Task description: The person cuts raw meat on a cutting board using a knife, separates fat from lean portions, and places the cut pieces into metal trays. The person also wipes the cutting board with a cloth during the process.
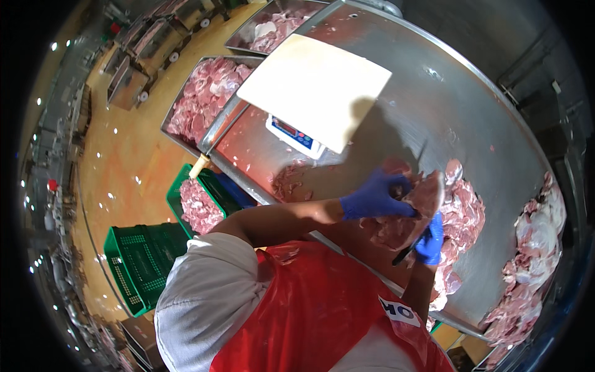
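Note:
My left hand (379, 197), in a blue glove, is closed on a large piece of raw meat (420, 201) above the steel table's near edge. Beside the meat's lower right side, my right hand (430, 240), also blue-gloved, grips a knife by its dark handle (404, 254). Most of the blade is hidden behind the meat. A heap of raw meat pieces (463, 220) lies on the table just right of both hands. Small meat scraps (288, 181) are scattered to the left of my left hand.
A white board (316, 87) rests on a digital scale (295, 137). A pale-handled sharpening steel (199, 165) lies at the table's left edge. Meat-filled metal bins (207, 93) and green crates (145, 266) stand leftward. More meat (532, 248) is piled far right.

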`<state>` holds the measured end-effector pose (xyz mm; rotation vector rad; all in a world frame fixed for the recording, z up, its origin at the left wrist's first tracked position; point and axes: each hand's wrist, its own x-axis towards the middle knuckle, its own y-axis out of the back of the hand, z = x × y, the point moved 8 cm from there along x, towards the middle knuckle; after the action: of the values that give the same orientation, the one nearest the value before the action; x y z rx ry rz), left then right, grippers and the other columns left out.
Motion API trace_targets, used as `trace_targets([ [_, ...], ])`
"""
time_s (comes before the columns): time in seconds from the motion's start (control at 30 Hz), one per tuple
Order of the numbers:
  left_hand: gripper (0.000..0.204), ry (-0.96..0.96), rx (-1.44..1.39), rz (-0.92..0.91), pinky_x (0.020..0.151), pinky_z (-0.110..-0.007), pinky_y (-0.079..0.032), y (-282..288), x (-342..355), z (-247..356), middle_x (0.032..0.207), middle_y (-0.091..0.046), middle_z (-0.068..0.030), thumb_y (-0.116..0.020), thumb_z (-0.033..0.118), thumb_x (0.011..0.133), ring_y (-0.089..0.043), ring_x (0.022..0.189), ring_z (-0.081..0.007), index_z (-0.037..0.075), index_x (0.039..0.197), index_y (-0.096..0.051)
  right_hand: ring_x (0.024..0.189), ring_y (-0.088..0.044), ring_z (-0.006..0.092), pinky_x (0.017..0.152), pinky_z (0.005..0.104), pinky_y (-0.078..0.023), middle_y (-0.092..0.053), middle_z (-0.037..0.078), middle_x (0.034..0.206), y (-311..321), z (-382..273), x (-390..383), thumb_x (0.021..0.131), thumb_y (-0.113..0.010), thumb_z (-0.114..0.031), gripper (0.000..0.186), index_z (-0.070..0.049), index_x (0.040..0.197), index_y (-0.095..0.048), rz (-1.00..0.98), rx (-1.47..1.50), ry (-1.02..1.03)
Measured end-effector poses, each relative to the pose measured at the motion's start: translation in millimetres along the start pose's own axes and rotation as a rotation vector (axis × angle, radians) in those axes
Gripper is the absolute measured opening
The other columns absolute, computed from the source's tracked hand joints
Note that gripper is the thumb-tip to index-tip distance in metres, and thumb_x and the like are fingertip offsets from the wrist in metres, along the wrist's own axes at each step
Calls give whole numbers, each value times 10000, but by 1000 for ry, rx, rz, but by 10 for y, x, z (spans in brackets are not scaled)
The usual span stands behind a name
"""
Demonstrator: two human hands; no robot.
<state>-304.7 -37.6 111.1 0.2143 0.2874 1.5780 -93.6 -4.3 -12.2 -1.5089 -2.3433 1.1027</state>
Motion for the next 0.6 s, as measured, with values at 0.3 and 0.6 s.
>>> trace_targets([
  [0.3, 417, -544, -288, 466, 698, -299, -493, 2182, 43, 84, 831, -638, -51, -866, 179, 669, -569, 742, -131, 12, 965, -624, 1251, -495, 233, 1077, 377, -374, -514, 119, 1365, -2565, -499, 1534, 904, -591, -135, 521, 32, 1371, -432, -380, -409, 117],
  [0.6, 232, -102, -297, 900, 710, -288, -477, 2864, 59, -1181, 977, -601, -123, -700, 67, 851, -561, 828, -107, -13, 985, -528, 1030, -590, 152, 942, 288, -462, -633, 77, 1141, -3805, 449, 3088, 918, -640, -230, 359, 9, 1184, -608, -512, -898, -268],
])
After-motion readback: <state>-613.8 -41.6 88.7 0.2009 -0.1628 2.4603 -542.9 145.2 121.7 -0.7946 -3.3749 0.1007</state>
